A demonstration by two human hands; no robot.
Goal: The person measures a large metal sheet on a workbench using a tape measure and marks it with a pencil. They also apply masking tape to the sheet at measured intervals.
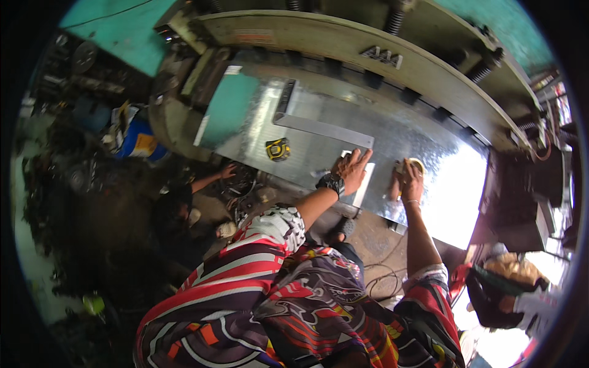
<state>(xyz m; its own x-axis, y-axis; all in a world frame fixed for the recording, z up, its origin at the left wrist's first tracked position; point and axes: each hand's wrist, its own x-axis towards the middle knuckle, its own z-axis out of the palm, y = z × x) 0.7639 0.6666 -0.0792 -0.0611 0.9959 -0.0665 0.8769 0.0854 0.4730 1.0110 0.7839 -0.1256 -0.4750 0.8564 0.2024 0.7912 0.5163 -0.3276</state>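
Note:
A shiny metal sheet (236, 147) lies flat on the bed of a large machine. On it rests an L-shaped steel square (322, 127), its long blade reaching toward my hands. My left hand (351, 173), with a dark watch at the wrist, presses on the sheet by the blade's end, fingers apart. Beside and partly under it runs a white strip (364, 187). To the right, my right hand (411, 182) curls around a round yellowish thing (418, 165) resembling a tape roll, partly hidden by the fingers. A yellow-and-black tape measure (278, 149) sits left of my left hand.
The machine's long beam (343, 38) spans the far side above the sheet. At left, another person's hand (228, 171) reaches near the sheet's front edge. A blue container (140, 141) stands beyond. Cables (383, 276) lie on the floor; another person's sleeve (538, 310) shows at lower right.

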